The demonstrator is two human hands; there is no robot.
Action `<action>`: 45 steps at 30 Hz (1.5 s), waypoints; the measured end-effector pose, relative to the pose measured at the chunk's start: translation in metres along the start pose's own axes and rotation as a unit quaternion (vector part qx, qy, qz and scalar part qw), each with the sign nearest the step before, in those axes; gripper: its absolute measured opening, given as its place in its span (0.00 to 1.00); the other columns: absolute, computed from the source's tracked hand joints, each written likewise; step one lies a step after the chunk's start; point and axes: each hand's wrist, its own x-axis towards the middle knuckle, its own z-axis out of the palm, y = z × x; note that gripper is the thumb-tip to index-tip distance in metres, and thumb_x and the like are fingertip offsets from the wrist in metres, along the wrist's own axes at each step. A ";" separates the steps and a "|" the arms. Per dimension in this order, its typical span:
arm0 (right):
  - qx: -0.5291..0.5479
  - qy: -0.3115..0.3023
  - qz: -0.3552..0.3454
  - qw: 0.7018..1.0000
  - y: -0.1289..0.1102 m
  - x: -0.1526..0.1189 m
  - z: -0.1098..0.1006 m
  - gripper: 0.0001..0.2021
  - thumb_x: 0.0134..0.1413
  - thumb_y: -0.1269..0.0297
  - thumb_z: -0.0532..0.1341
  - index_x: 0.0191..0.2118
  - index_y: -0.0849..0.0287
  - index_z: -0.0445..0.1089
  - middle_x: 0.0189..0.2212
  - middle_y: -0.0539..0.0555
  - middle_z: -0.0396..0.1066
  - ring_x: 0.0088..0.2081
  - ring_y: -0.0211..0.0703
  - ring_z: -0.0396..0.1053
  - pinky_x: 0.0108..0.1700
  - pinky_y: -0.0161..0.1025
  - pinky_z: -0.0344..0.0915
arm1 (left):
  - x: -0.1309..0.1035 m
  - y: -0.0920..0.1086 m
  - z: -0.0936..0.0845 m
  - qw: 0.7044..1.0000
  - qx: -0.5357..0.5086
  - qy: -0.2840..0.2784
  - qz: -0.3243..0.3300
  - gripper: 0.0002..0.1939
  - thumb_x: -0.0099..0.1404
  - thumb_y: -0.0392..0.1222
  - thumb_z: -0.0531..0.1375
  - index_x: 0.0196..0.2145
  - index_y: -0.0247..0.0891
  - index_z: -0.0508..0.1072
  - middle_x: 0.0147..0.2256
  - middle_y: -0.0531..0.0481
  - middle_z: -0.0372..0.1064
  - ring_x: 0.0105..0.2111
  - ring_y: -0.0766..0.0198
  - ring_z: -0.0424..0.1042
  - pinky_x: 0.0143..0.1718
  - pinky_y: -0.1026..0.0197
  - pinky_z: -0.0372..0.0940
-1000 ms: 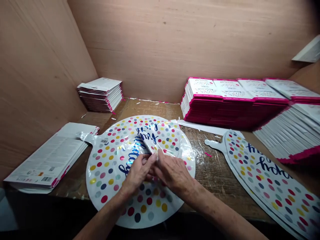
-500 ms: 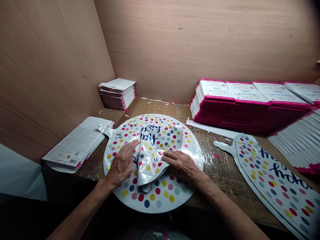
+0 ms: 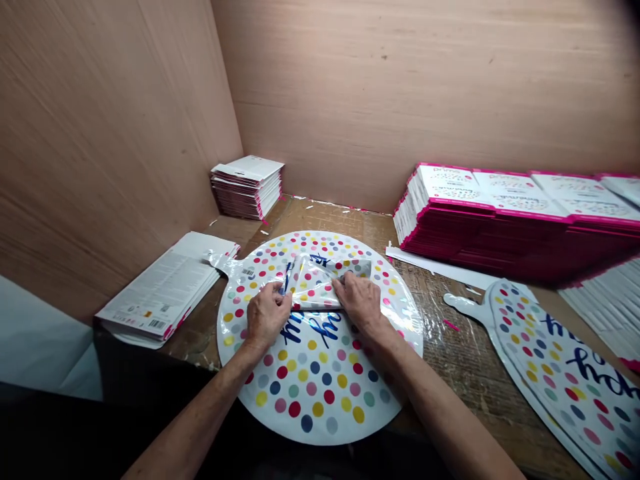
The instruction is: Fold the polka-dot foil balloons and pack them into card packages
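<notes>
A round white foil balloon (image 3: 315, 393) with coloured dots and dark blue lettering lies flat, its neck pointing to the left. On top of it is a second dotted balloon, a folded foil balloon (image 3: 316, 283), creased into a small packet. My left hand (image 3: 267, 313) is closed on the left end of this packet, thumb and fingers together. At its right side, my right hand (image 3: 359, 300) grips the foil with curled fingers. Part of the fold's edges is hidden under both hands.
More dotted balloons (image 3: 560, 373) lie stacked at the right. White and pink packages stand in a long row (image 3: 505, 220) at the back right. A smaller package stack (image 3: 247, 190) stands in the back left corner, and flat printed sleeves (image 3: 160, 290) lie left. Wooden panels (image 3: 320, 100) enclose the table.
The loose upper flap has been folded away from me into a smaller packet, uncovering lettering on the balloon beneath. Both hands have closed on the packet; the view has shifted slightly left.
</notes>
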 end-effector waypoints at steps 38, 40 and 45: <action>0.060 -0.005 0.151 0.987 0.027 -0.012 0.004 0.19 0.68 0.53 0.49 0.38 0.60 0.71 0.33 0.59 0.76 0.37 0.47 0.73 0.36 0.37 0.60 | 0.017 0.042 0.028 0.949 0.251 -0.082 0.171 0.20 0.71 0.51 0.46 0.33 0.40 0.72 0.32 0.43 0.75 0.35 0.52 0.74 0.36 0.57 0.63; 0.016 -0.041 0.153 0.987 0.028 -0.007 0.000 0.20 0.69 0.54 0.48 0.40 0.61 0.73 0.37 0.62 0.77 0.41 0.49 0.74 0.37 0.38 0.61 | 0.018 0.048 0.030 0.952 0.259 -0.080 0.141 0.20 0.70 0.53 0.47 0.36 0.38 0.73 0.32 0.41 0.75 0.34 0.50 0.75 0.34 0.56 0.64; -0.021 -0.076 0.139 0.987 0.027 0.000 -0.006 0.18 0.68 0.60 0.49 0.41 0.63 0.74 0.38 0.64 0.76 0.41 0.51 0.74 0.38 0.40 0.63 | 0.008 0.051 0.051 0.931 0.275 0.052 0.235 0.27 0.69 0.48 0.52 0.59 0.26 0.64 0.52 0.27 0.69 0.54 0.42 0.68 0.50 0.48 0.64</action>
